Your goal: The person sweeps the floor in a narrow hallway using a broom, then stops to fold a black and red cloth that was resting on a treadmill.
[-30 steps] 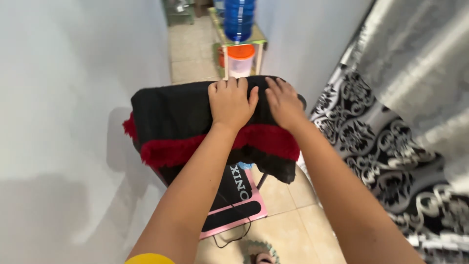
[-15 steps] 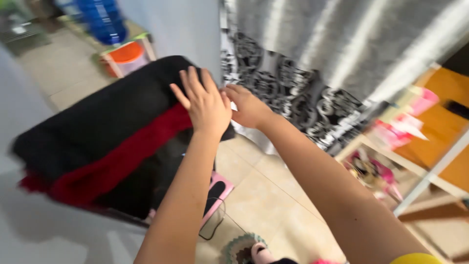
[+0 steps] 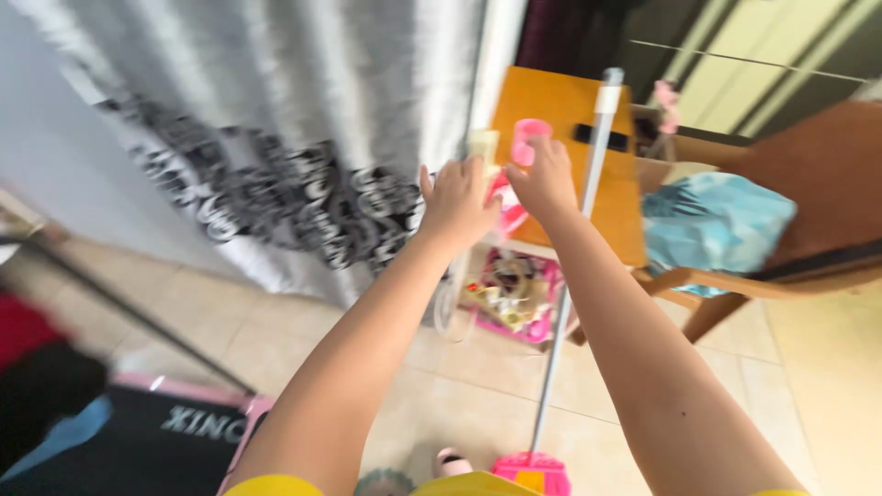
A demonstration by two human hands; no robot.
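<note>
- Broom handle [image 3: 588,174], a pale upright pole, stands just beside the right hand [image 3: 544,179], leaning against an orange shelf [image 3: 551,110].
- Right hand is loosely curled; whether it touches the pole, I cannot tell.
- Left hand [image 3: 457,200] is open, fingers spread, in front of the grey patterned curtain [image 3: 276,119].
- Pink broom head [image 3: 531,470] rests on the tiled floor [image 3: 459,404].

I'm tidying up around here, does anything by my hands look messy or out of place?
Somewhat. A crumpled light blue cloth lies bunched on the wooden chair, and the low pink shelf under the orange table looks cluttered. A broom leans against the table. Nothing looks spilled or broken.
</note>
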